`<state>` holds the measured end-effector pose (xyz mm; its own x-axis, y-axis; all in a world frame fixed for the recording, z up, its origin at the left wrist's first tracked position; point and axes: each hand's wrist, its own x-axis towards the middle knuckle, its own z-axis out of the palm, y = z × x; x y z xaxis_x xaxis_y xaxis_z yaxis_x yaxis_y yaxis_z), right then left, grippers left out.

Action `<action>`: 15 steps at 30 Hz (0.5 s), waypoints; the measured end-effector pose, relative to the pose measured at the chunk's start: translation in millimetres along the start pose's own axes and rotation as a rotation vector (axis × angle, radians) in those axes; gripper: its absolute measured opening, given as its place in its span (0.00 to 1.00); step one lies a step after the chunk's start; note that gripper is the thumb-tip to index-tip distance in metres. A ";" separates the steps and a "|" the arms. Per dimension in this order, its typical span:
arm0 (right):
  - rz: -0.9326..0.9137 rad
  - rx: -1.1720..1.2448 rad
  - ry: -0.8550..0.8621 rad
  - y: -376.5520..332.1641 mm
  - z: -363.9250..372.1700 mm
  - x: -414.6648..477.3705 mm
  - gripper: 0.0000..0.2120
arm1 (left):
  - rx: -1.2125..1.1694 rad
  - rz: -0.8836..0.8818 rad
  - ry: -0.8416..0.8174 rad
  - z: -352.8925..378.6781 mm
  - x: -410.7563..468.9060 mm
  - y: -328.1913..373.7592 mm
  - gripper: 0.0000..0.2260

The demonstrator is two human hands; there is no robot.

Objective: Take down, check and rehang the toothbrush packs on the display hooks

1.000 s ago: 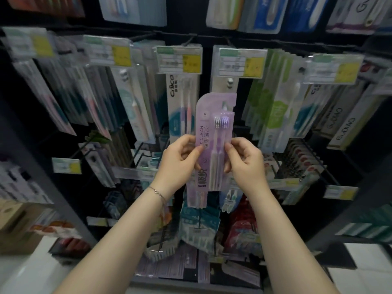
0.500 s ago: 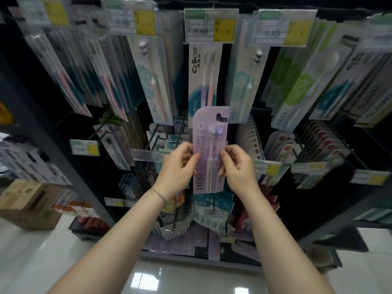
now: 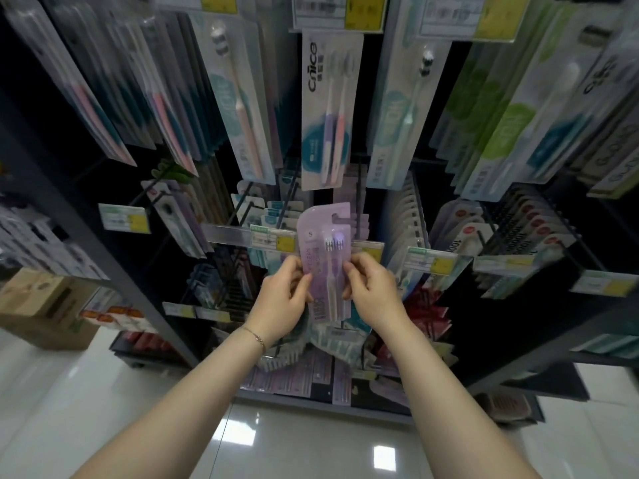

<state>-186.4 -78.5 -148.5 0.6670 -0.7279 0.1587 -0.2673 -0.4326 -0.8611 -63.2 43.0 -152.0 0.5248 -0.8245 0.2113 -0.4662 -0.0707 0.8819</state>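
A lilac toothbrush pack (image 3: 323, 243) with two brushes stands upright in front of the display, held off the hooks. My left hand (image 3: 281, 300) pinches its left edge and my right hand (image 3: 371, 293) pinches its right edge, thumbs on the front. Behind it run the hooks of the middle row (image 3: 359, 188) with price tags (image 3: 273, 238). Above hang more packs, among them a white two-brush pack (image 3: 326, 108) and a pack with one green brush (image 3: 401, 108).
Black shelving carries rows of hanging packs to the left (image 3: 145, 81) and right (image 3: 511, 108). Lower hooks hold red packs (image 3: 423, 307) and teal packs (image 3: 339, 335). A cardboard box (image 3: 41, 309) sits on the glossy tiled floor (image 3: 304, 444) at the left.
The lilac pack and both hands have come down from the upper hook row to the middle row level. The view has tilted downward, showing more floor.
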 end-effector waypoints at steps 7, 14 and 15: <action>0.065 -0.088 -0.121 18.8 15.5 -6.2 0.08 | 0.079 -0.092 -0.069 7.0 -9.2 -37.4 0.02; 0.074 -0.180 -0.257 36.1 27.2 -9.3 0.08 | 0.109 -0.147 -0.133 14.8 -15.4 -70.9 0.06; 0.069 -0.195 -0.273 38.3 28.8 -10.0 0.08 | 0.104 -0.160 -0.142 16.1 -17.4 -74.2 0.07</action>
<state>-183.3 -72.5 -196.9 0.7972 -0.6012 -0.0551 -0.4288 -0.4995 -0.7527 -49.2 53.6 -228.0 0.4959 -0.8684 0.0050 -0.4598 -0.2577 0.8498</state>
